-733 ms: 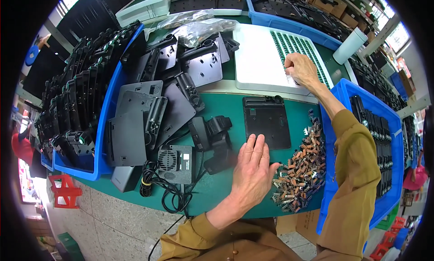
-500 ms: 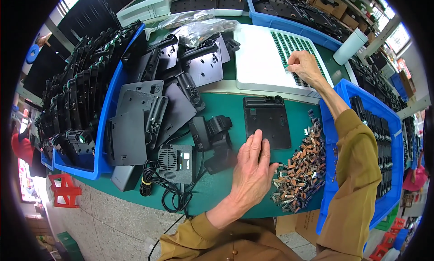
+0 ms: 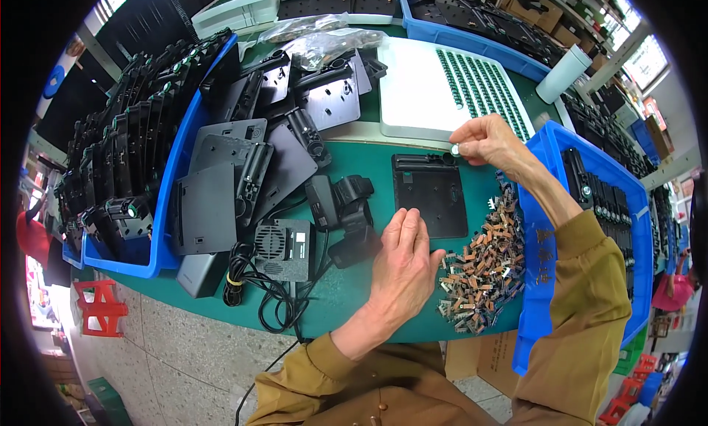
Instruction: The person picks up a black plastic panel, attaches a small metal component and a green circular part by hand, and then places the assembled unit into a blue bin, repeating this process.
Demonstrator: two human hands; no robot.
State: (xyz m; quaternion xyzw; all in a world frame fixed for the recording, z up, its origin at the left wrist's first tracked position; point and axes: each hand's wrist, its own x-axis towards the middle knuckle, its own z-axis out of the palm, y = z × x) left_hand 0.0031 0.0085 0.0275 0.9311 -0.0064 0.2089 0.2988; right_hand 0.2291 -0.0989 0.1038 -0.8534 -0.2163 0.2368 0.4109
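Note:
A flat black plastic housing (image 3: 439, 208) lies on the green mat in front of me. My left hand (image 3: 402, 267) rests with outstretched fingers at its lower left edge, the fingertips touching it. Just above the housing's upper right corner, my right hand (image 3: 493, 142) pinches a small round part (image 3: 455, 150) with a pale silvery face between thumb and fingers. Behind it is a white tray (image 3: 413, 94) whose right side carries rows of small green-and-black parts (image 3: 483, 83). A loose heap of small brown-and-metal components (image 3: 483, 275) lies right of the housing.
A blue bin (image 3: 542, 330) with black parts stands at the right, another blue bin (image 3: 166, 253) at the left. Black housings (image 3: 206, 205) are piled on the left. A grey fan box (image 3: 284, 249) with coiled cable sits nearer. A pale cylinder (image 3: 564, 73) stands beyond the tray.
My right hand has come from the tray's rows toward me, to the housing's upper right corner, with the small round part now visible in its pinch. The left hand stays at the housing.

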